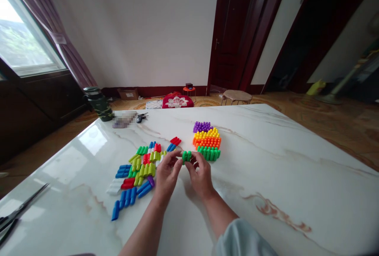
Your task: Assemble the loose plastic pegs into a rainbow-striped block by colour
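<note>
- Head view: gripping small green pieces [186, 156] in the fingers [178, 165] of left hand [166, 177] and right hand [203, 177] — pinched from opposite sides, apparently for steadiness.
- Raised just over the tabletop [266, 161], between loose multicoloured pieces [145, 171] and colour-grouped bands, probably for easy reach to both.
- Seen on the left: loose pieces lying flat in short side-by-side runs, perhaps spread for visibility.
- Seen beyond right hand: purple band [203, 126], yellow band [207, 133], orange band [207, 142] and green band [209, 153], packed close — likely for telling colours apart.
- Set well aside, presumably out of the way: scissors [21, 209], camouflage bottle [100, 106], black-handled tool [140, 118].
</note>
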A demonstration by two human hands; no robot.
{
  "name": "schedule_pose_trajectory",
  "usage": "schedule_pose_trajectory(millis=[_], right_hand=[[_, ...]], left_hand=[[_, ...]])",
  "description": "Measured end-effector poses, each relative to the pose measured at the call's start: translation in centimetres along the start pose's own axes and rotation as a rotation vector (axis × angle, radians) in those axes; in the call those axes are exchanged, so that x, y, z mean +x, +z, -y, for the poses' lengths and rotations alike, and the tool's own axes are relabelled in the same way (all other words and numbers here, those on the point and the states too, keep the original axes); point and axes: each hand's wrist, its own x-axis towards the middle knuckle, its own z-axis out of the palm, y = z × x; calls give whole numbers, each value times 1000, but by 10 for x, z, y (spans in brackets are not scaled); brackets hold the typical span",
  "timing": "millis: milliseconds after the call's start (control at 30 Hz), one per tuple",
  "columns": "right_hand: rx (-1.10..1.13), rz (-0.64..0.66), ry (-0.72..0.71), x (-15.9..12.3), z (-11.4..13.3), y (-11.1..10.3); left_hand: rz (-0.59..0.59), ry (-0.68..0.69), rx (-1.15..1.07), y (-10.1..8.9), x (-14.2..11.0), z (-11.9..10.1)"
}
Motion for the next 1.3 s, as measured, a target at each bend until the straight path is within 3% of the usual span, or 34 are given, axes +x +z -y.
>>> schedule_pose_trajectory(millis=[133,200,267,367,467,567,733,867,933,1100,1167,1300], right_hand=[[35,-250,81,12,9,-34],[-4,-424,126,22,3,-62],[-92,-520,169,30,-11,-89],[-331,-448,245,31,-36,-115],[-427,-318,272,22,-50,-119],[-459,-219,266,13,-50,-111],[-641,-210,353,12,-41,-109],[-602,-134,317,8,-40,-113],[-528,-153,291,5,-42,-114],[-379,-362,267,13,-43,-121],[-408,-276,203,27,-39,-126],[-571,75,118,62,-32,-132]], left_hand=[[8,-32,15,0,-1,-4],[14,-49,0,1,-2,-6],[24,-61,-18,2,-1,-6],[36,-82,-26,4,-1,-5],[42,-89,-19,3,0,-3],[40,-93,-13,2,0,-2],[30,-102,0,1,0,-2],[36,-108,14,2,1,-2],[41,-111,21,2,1,-2],[56,-131,35,2,2,0],[58,-137,37,3,2,0],[56,-135,34,2,2,2]])
